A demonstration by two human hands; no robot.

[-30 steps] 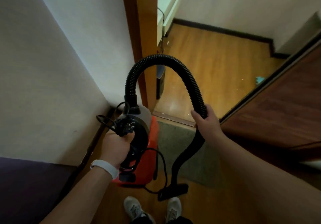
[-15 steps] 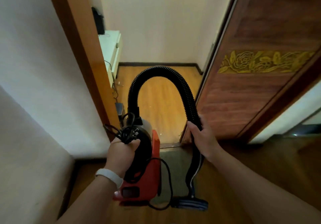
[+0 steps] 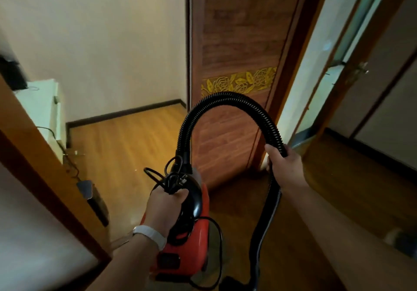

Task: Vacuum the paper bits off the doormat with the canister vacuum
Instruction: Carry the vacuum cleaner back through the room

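Far left: a wooden door frame (image 3: 42,177) runs diagonally, with a white cabinet (image 3: 41,103) behind it. A wood floor (image 3: 126,146) lies beyond.

Lower centre: the left hand (image 3: 165,209), with a white wristband (image 3: 150,236), is closed around the black top handle of the vacuum (image 3: 198,241). The same grip holds the bundled cord (image 3: 173,180). The red vacuum body hangs below that hand, in the doorway, tilted. One cord loop trails down its right side. The floor beneath it is too dark to tell mat from boards.

Centre: the black ribbed hose (image 3: 228,97) rises from the top of the vacuum and arches over to the right. Behind it stands a brown door (image 3: 237,31) with a gold rose carving (image 3: 239,83).

Right of centre: the right hand (image 3: 286,168) is closed around the descending hose, thumb on top. Below the hand the hose drops straight to the bottom edge of the view. Its lower end is dark and cut off.

Far right: a second door (image 3: 383,110) stands ajar.
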